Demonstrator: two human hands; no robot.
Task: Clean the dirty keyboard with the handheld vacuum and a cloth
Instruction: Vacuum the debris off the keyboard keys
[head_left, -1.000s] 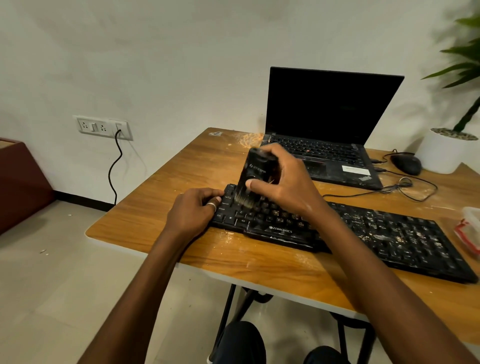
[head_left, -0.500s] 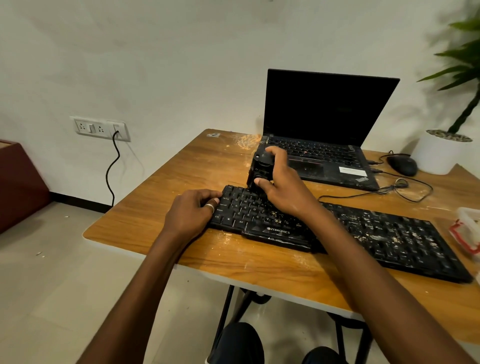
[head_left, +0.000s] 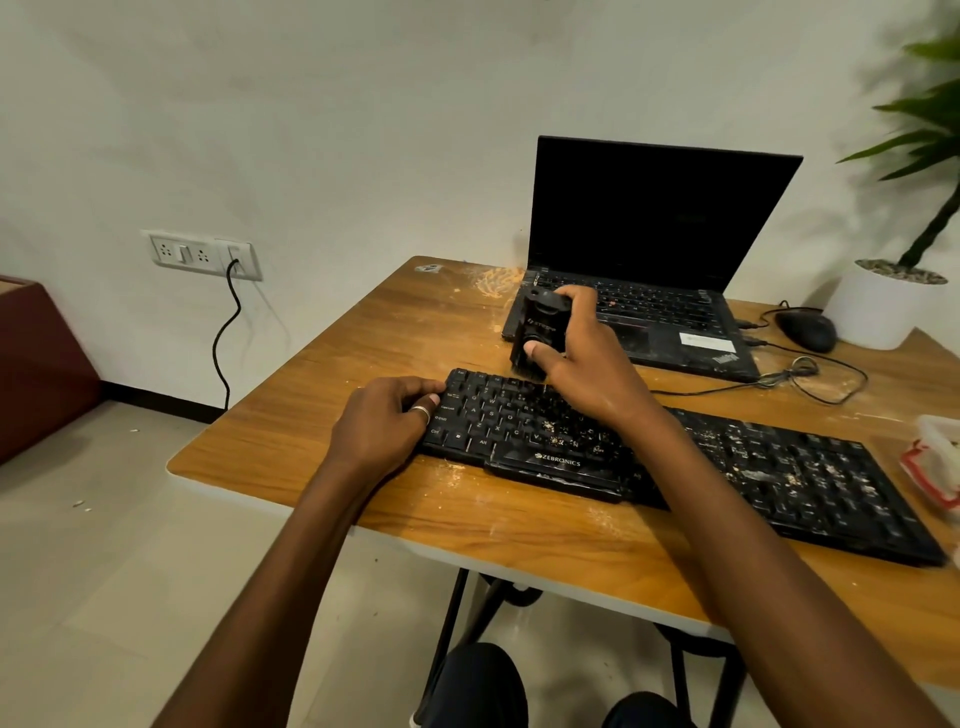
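Wooden table (head_left: 363, 353) took up most of the view, with an open dark laptop (head_left: 654, 218) at the back. The black keyboard (head_left: 779, 467) lay across the front of the table, long axis left to right, its right end nearer the camera. Left hand (head_left: 384, 426) was at the keyboard's left end, fingers curled over that edge and pinning it. Right hand (head_left: 587, 364) was clamped round the handheld vacuum (head_left: 537, 327), thumb on the front and fingers wrapped behind. The vacuum stood upright, nozzle down at the far-left top row, touching or just above the keys, could not tell which. Key relation: pale crumbs (head_left: 753, 457) sat thick on the middle and right stretch, so the dirt lay to the right of the nozzle, along the long axis. Right hand was the nearer one. Judged the next pass should run rightward. No cloth clearly seen; a red-and-white pack (head_left: 935, 467) at the right edge, contents unclear.
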